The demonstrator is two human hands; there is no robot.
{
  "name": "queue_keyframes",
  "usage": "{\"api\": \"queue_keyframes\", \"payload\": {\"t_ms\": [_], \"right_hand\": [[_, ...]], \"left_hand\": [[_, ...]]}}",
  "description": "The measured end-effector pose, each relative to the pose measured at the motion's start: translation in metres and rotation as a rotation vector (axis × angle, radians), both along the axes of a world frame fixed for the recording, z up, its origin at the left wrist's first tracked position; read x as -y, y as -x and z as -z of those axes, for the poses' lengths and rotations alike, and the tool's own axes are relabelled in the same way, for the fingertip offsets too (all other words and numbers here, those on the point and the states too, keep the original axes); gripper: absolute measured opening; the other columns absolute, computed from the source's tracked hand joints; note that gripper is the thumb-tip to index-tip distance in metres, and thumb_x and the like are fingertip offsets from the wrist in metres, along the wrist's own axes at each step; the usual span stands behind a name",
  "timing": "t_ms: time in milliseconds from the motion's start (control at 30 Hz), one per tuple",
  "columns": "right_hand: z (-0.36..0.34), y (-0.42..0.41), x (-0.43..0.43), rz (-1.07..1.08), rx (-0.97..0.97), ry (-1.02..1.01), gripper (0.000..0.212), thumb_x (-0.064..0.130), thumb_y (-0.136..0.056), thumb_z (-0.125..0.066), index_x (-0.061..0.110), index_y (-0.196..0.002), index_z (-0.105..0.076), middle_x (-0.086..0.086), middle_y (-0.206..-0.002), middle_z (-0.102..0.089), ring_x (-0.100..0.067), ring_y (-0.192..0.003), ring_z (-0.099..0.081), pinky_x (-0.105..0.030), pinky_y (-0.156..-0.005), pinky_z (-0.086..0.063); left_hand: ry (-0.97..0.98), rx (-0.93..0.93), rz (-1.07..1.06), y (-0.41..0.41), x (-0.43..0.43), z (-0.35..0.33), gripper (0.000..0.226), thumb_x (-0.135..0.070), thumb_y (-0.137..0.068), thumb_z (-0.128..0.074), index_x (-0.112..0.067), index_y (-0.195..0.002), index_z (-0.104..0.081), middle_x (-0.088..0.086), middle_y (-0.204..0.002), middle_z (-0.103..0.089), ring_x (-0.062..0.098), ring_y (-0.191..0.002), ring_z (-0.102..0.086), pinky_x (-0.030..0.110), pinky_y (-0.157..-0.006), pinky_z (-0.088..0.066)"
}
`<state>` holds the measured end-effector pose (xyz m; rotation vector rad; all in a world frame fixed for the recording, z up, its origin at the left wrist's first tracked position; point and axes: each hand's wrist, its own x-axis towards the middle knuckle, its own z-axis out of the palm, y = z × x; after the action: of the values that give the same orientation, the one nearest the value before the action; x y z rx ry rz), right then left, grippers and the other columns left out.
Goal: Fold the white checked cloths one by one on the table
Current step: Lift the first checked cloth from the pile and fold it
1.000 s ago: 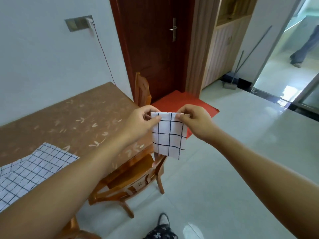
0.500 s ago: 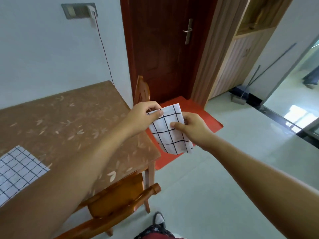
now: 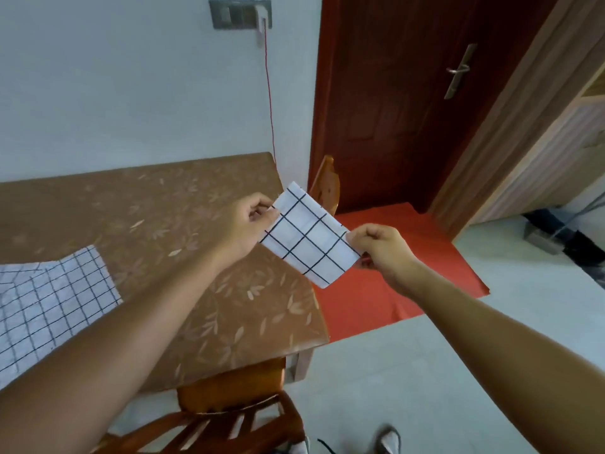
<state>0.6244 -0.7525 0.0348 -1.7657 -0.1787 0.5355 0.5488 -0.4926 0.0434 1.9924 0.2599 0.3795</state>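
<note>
Stretching across the left of the view, a brown leaf-patterned table (image 3: pixel 183 204) is standing against a pale wall, with a dark red door (image 3: pixel 386 126) rising beyond its far right corner. A red mat (image 3: pixel 409 283) is lying on the pale floor in front of that door. One white checked cloth (image 3: pixel 52 303) is lying spread out on the table's left part, running off the left edge of the view. A wooden chair (image 3: pixel 229 391) is sitting tucked under the near edge of the table, and a second chair (image 3: pixel 325 185) is showing its back just past the far corner. A smaller, folded white checked cloth (image 3: pixel 307 240) is hanging in the air, tilted, over the table's right edge and the mat, touching neither. The left hand (image 3: pixel 244 229) is pinching its upper left edge with curled fingers and thumb, while the right hand (image 3: pixel 383 249) is gripping its lower right edge the same way, so the cloth is being held taut between them. A grey socket plate (image 3: pixel 240 14) is sitting high on the wall, with a thin red cord (image 3: pixel 269 103) hanging down from it towards the table.
</note>
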Motion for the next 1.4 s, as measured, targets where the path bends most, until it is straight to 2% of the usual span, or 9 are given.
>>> {"api": "queue_keyframes", "payload": {"t_ms": [200, 367, 567, 733, 833, 900, 1000, 1200, 1400], "right_hand": [[0.02, -0.063, -0.029, -0.029, -0.122, -0.119, 0.013, 0.017, -0.097, -0.063, 0.019, -0.084, -0.065, -0.001, -0.072, -0.063, -0.017, -0.066, -0.058, -0.03, -0.058, -0.05], [0.027, -0.126, -0.03, -0.115, -0.172, -0.181, 0.005, 0.025, -0.098, -0.063, 0.028, -0.094, -0.065, 0.001, -0.087, -0.063, -0.016, -0.075, -0.06, -0.037, -0.066, -0.053], [0.025, -0.197, -0.004, -0.32, -0.251, -0.326, 0.054, -0.004, -0.088, -0.069, 0.029, -0.129, -0.053, -0.008, -0.104, -0.071, -0.023, -0.087, -0.071, -0.043, -0.073, -0.06], [0.034, -0.237, -0.006, -0.479, -0.061, -0.078, 0.023, 0.007, -0.081, -0.075, 0.028, -0.09, -0.076, -0.001, -0.093, -0.072, -0.022, -0.089, -0.068, -0.038, -0.075, -0.058], [0.041, -0.26, -0.016, -0.519, 0.06, 0.041, 0.023, 0.003, -0.087, -0.073, 0.022, -0.098, -0.076, 0.005, -0.091, -0.069, -0.008, -0.075, -0.065, -0.017, -0.06, -0.051], [0.044, -0.277, -0.026, -0.544, 0.093, 0.084, 0.026, 0.0, -0.088, -0.072, 0.018, -0.107, -0.075, 0.002, -0.094, -0.068, -0.005, -0.072, -0.063, -0.013, -0.057, -0.049], [0.048, -0.307, -0.047, -0.609, 0.149, 0.154, 0.033, -0.001, -0.087, -0.07, 0.021, -0.111, -0.072, -0.003, -0.094, -0.067, -0.011, -0.069, -0.063, -0.018, -0.055, -0.051], [0.061, -0.37, -0.118, -0.745, 0.304, 0.317, 0.046, 0.002, -0.081, -0.067, 0.035, -0.114, -0.067, -0.002, -0.101, -0.065, -0.024, -0.094, -0.064, -0.041, -0.085, -0.059], [0.073, -0.406, -0.189, -0.894, 0.427, 0.428, 0.039, 0.001, -0.086, -0.062, 0.028, -0.114, -0.071, -0.004, -0.11, -0.065, -0.021, -0.095, -0.059, -0.027, -0.079, -0.047]], "left_hand": [[0.094, -0.099, -0.069, -0.009, -0.009, 0.017, 0.052, -0.006, -0.1, -0.061, -0.056, -0.11, -0.051, 0.006, -0.083, -0.062, 0.01, -0.069, -0.056, 0.02, -0.062, -0.046], [0.077, -0.13, -0.225, -0.051, 0.024, 0.027, 0.04, 0.007, -0.096, -0.059, -0.032, -0.09, -0.068, -0.008, -0.095, -0.064, 0.004, -0.083, -0.058, 0.009, -0.074, -0.046], [0.118, -0.11, -0.52, -0.102, 0.068, 0.036, 0.04, -0.005, -0.098, -0.059, -0.042, -0.101, -0.071, -0.009, -0.103, -0.071, 0.011, -0.091, -0.066, 0.024, -0.076, -0.048], [0.134, -0.086, -0.597, -0.132, 0.087, 0.044, 0.032, -0.007, -0.101, -0.058, -0.034, -0.112, -0.071, 0.006, -0.101, -0.072, 0.025, -0.084, -0.063, 0.034, -0.075, -0.054], [0.174, -0.092, -0.628, -0.148, 0.084, 0.058, 0.035, -0.011, -0.101, -0.059, -0.042, -0.111, -0.07, 0.015, -0.105, -0.073, 0.035, -0.087, -0.068, 0.047, -0.078, -0.058], [0.173, -0.105, -0.634, -0.159, 0.077, 0.069, 0.034, -0.015, -0.101, -0.061, -0.047, -0.111, -0.07, 0.004, -0.084, -0.072, 0.024, -0.068, -0.06, 0.036, -0.065, -0.052], [0.164, -0.135, -0.61, -0.177, 0.057, 0.085, 0.035, -0.019, -0.099, -0.065, -0.051, -0.113, -0.069, -0.001, -0.064, -0.046, 0.019, -0.06, -0.042, 0.03, -0.059, -0.039], [0.081, -0.236, -0.624, -0.217, 0.009, 0.108, 0.045, -0.009, -0.095, -0.067, -0.034, -0.132, -0.061, -0.002, -0.063, -0.046, 0.004, -0.053, -0.042, 0.019, -0.059, -0.041], [0.05, -0.382, -0.631, -0.229, -0.017, 0.121, 0.056, -0.019, -0.098, -0.066, -0.039, -0.146, -0.047, -0.004, -0.077, -0.055, 0.007, -0.061, -0.05, 0.016, -0.064, -0.044]]}}
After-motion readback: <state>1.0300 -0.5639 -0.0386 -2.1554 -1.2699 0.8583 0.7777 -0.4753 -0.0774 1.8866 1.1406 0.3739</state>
